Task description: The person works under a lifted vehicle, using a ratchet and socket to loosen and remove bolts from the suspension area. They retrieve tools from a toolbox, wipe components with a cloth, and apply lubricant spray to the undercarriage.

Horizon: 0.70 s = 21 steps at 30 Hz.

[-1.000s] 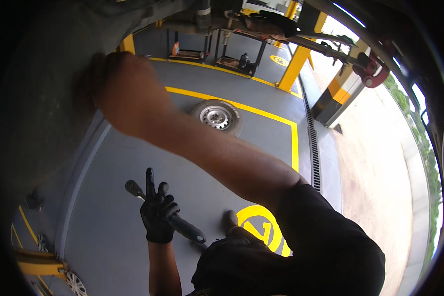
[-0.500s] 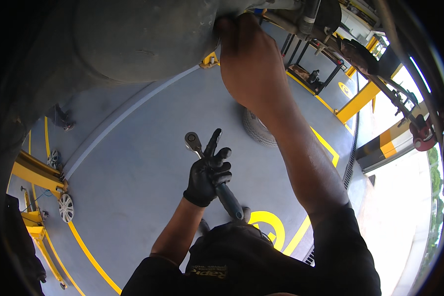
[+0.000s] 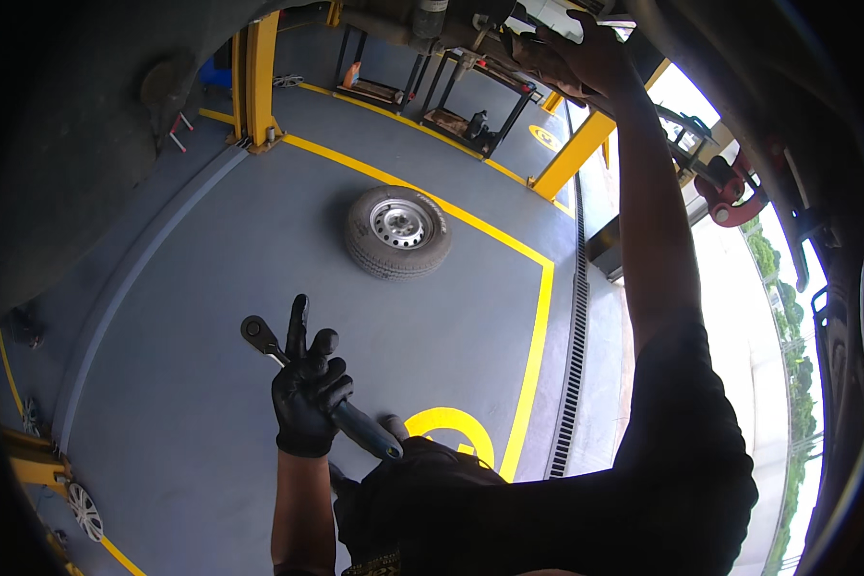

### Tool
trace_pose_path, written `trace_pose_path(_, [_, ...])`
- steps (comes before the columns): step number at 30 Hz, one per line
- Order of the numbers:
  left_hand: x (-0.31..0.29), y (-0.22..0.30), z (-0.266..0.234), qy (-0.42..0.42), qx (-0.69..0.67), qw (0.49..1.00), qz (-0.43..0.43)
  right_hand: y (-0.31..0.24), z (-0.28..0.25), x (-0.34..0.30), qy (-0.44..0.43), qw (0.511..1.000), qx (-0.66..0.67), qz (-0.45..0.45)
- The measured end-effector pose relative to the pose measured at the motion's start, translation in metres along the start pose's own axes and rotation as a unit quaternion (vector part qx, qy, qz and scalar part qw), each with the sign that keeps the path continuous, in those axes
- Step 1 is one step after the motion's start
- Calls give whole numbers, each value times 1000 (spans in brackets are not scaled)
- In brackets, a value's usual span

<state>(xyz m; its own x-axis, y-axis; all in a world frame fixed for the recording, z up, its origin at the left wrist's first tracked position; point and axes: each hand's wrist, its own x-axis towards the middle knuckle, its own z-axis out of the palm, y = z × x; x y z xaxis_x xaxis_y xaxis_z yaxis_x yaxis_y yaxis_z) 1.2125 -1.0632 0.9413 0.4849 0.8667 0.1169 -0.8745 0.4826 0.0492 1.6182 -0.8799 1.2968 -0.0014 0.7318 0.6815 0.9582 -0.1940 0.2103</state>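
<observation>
My left hand (image 3: 307,398), in a black glove, is closed round the handle of a ratchet wrench (image 3: 365,430) with its forefinger extended. The round ratchet head (image 3: 256,332) sticks out beyond the thumb side. My bare right hand (image 3: 590,60) is raised to the upper right, under the vehicle, with its fingers apart. It is at a dark, crumpled, glove-like thing (image 3: 540,63) lying on a part of the undercarriage. Shadow blurs where the fingers meet it, and no firm grip shows.
A wheel with a tyre (image 3: 398,233) lies on the grey floor ahead. Yellow lift posts (image 3: 257,82) stand farther off, beside dark trolleys (image 3: 475,120). Red hardware (image 3: 732,192) hangs at the right. A dark vehicle body (image 3: 77,125) fills the upper left; a drain grate (image 3: 571,384) runs along the floor.
My right hand has left the dark rounded part overhead and moved right to the glove-like thing. The view has swung right, bringing the whole wheel into sight. My left hand keeps the ratchet wrench.
</observation>
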Motion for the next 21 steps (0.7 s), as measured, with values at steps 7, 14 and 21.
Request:
trace_pose_path(7, [4,0,-19,0,-25,1000,-7,-4,24,4,-120,966,68,-219])
trace_pose_path(14, [-3,-32,-31,8,41,999,34,-106,37,-167,-156,788,593,46])
trace_pose_path(21, [6,-60,-69,38,145,989,2,-292,165,-351,-455,454,766,26])
